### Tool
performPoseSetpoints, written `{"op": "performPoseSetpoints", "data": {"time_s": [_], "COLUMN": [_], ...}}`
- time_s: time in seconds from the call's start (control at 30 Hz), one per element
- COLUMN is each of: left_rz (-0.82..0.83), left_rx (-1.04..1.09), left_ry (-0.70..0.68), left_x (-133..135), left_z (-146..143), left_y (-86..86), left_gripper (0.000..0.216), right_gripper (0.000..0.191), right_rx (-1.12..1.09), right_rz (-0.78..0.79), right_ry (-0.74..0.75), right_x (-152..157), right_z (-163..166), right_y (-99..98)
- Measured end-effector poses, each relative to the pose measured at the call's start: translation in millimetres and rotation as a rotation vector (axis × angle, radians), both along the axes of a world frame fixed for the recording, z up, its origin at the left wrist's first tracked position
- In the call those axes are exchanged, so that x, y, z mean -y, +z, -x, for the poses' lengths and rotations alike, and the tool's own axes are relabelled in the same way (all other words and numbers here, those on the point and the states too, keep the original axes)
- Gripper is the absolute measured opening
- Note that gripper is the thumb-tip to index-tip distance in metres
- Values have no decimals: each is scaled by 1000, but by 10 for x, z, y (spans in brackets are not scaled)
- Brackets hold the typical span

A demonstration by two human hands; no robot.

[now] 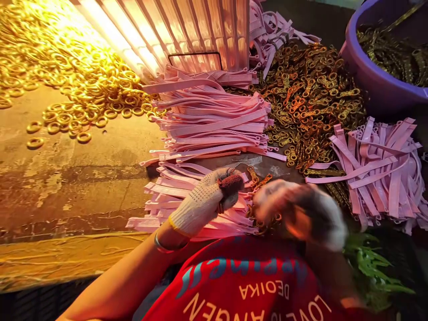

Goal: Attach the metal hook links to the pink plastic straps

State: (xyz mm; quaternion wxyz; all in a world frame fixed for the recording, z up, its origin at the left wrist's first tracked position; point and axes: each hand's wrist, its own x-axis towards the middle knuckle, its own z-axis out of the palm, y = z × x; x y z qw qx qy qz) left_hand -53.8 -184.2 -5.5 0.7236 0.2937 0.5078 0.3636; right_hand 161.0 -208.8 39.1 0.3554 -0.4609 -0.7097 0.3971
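Note:
My left hand (pixel 209 198), in a white knit glove with dark fingertips, is closed in a pinch over the near stack of pink straps (pixel 187 203); what it holds is too small to make out. My right hand (pixel 301 214), also gloved, is smeared by motion just right of it, above a few brass clasps (pixel 259 180). A bigger stack of pink straps (pixel 214 122) lies behind my hands.
A heap of brass clasps (pixel 310 102) lies at the back right, with loose pink straps (pixel 381 169) further right. Gold rings (pixel 76 84) are spread at the back left. A purple tub (pixel 377 80) sits in the far right corner. A bright lamp grille (pixel 174 31) glows at the top.

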Motion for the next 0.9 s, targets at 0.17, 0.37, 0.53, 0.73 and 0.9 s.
{"op": "performPoseSetpoints", "data": {"time_s": [0.17, 0.37, 0.53, 0.73, 0.9], "left_rz": [-50, -75, -413, -602, -722], "left_rx": [29, -37, -406, -544, -707], "left_ry": [16, 13, -118, -257, -249], "left_x": [100, 174, 191, 167, 197], "left_z": [-1, 27, 155, 187, 102], "left_y": [-84, -79, -55, -84, -185], "left_gripper": [36, 30, 31, 34, 20], "right_gripper": [32, 29, 7, 26, 20], "right_rx": [176, 559, 913, 1003, 1001], "right_rz": [-115, -325, -596, -826, -741], "right_ry": [114, 65, 16, -95, 54], "right_x": [-254, -167, -96, -57, -93], "right_z": [168, 332, 400, 441, 367], "right_y": [-483, -507, -535, -529, -502]}}
